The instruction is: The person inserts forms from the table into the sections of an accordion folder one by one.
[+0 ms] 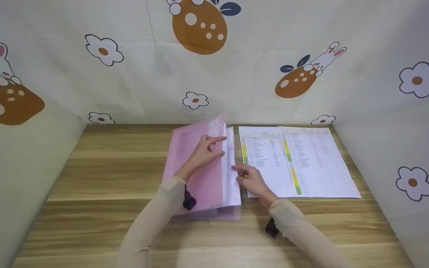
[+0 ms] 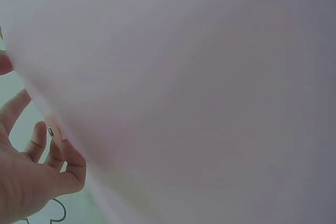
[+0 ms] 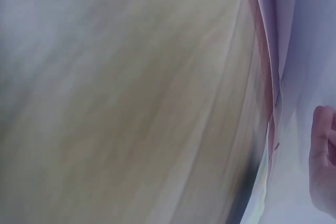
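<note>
A pink translucent folder with white lettering on its cover lies on the table, its cover lifted at the right side. White sheets show inside it. My left hand holds the raised cover by its free edge; in the left wrist view, the thumb and fingers of the left hand meet that edge beside a small round fastener. At the sheets' right edge are the bent fingers of my right hand. The right wrist view shows part of the right hand against white paper; I cannot tell whether it pinches a sheet.
Two printed sheets lie to the folder's right: a left sheet partly under a right sheet, both with yellow and green strips. The wooden table meets patterned cloth walls at the back and sides.
</note>
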A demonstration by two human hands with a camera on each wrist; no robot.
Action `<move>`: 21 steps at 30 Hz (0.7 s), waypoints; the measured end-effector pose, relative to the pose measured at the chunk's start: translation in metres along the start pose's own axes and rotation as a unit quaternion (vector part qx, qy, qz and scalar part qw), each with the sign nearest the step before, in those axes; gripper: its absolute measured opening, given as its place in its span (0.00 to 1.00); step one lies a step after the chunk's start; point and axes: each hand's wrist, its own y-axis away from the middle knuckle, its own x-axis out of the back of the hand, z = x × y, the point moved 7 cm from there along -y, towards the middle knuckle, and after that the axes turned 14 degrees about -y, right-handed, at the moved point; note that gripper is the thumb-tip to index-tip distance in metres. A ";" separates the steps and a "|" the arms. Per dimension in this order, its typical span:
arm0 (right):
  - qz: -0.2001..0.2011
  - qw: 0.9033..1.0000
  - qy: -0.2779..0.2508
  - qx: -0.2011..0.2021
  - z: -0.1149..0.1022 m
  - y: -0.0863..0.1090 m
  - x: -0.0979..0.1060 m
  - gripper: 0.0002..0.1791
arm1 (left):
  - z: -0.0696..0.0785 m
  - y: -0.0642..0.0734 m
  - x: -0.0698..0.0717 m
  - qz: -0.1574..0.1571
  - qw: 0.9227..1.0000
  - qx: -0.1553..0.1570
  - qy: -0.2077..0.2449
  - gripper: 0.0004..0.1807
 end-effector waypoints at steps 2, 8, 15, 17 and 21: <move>-0.003 1.000 0.008 -0.005 0.011 -0.004 -0.001 0.19 | 0.000 0.000 0.000 0.002 1.000 -0.006 0.001 0.25; -0.015 1.000 0.019 -0.014 0.016 -0.008 -0.007 0.20 | 0.001 0.000 0.001 0.007 1.000 -0.018 0.005 0.25; -0.029 0.999 -0.008 -0.025 -0.002 -0.006 -0.014 0.20 | 0.001 0.000 0.000 0.008 1.000 -0.014 0.005 0.25; -0.036 0.999 -0.020 -0.027 -0.010 -0.004 -0.016 0.21 | 0.001 0.000 0.000 0.009 1.000 -0.013 0.004 0.25; -0.050 0.997 -0.041 -0.035 -0.013 -0.005 -0.021 0.23 | 0.001 -0.001 0.000 0.010 1.000 -0.010 0.001 0.25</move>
